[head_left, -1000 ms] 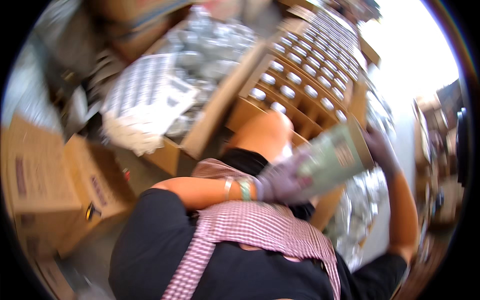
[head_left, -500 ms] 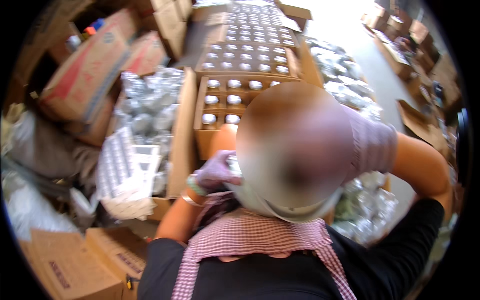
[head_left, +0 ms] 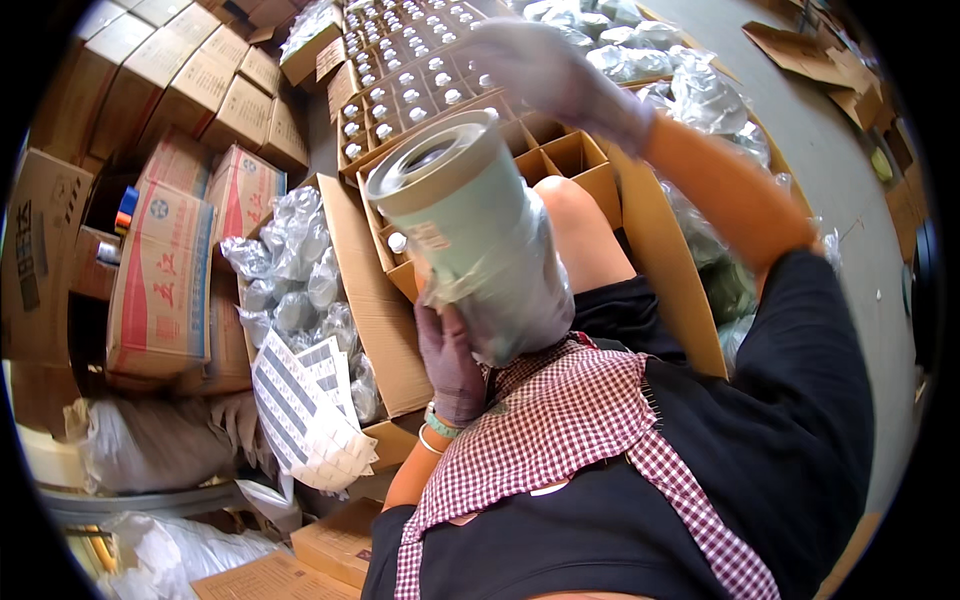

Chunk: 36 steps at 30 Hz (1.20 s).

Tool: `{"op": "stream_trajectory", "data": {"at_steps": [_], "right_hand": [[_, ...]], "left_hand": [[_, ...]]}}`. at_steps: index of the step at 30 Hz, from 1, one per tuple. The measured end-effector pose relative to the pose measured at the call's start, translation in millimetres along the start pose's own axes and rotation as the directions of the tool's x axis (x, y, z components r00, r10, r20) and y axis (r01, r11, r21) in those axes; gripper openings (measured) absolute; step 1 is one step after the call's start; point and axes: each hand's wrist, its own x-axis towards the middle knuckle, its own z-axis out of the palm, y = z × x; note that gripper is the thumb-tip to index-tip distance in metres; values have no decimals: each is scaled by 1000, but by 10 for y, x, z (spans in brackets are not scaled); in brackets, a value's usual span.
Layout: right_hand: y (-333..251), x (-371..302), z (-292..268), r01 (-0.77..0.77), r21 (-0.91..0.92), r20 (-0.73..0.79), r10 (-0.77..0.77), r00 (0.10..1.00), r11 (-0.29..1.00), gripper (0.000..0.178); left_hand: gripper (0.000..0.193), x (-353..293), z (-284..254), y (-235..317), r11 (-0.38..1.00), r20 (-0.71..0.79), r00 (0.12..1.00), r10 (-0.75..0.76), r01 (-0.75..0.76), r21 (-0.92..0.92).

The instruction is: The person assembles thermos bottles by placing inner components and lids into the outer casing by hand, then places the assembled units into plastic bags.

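Observation:
My left hand (head_left: 452, 362), in a grey glove, grips the lower end of a pale green cylinder (head_left: 463, 224) wrapped in clear plastic, tilted with its open top toward the upper left. My right hand (head_left: 555, 70), also gloved and blurred, is raised above the cylinder with its fingers spread and nothing in it. Below both lies a cardboard box with dividers (head_left: 556, 157); some cells hold white-capped items, those nearest my knee look bare. A red checked apron (head_left: 560, 440) covers my lap.
Stacked cardboard cartons (head_left: 160, 270) stand at the left. An open box holds clear plastic bags (head_left: 290, 280) and a striped sheet (head_left: 305, 400). More divided boxes of capped items (head_left: 400, 60) reach toward the top. Plastic-wrapped pieces (head_left: 680, 80) and flat cardboard lie on the floor at right.
The view has swung. The cylinder has tilted so its open top shows, held by my left hand from below, and my right hand has come off it and risen.

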Motion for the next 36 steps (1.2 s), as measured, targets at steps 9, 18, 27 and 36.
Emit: {"op": "stream_trajectory", "data": {"at_steps": [9, 18, 27, 36], "right_hand": [[120, -1356, 781, -322, 887, 200, 354, 914, 331, 17], [-1218, -493, 52, 513, 422, -222, -463, 858, 748, 17], [-582, -749, 243, 194, 139, -208, -163, 964, 971, 25], [184, -2302, 1284, -663, 517, 855, 292, 428, -541, 47]], "left_hand": [[35, -77, -296, 7, 984, -175, 969, 175, -170, 46], [46, 148, -635, 1221, 850, 177, 889, 421, -455, 266], [58, 148, -730, 884, 969, 21, 975, 223, -224, 102], [55, -134, -1052, 419, 978, -189, 960, 209, -204, 44]]}}
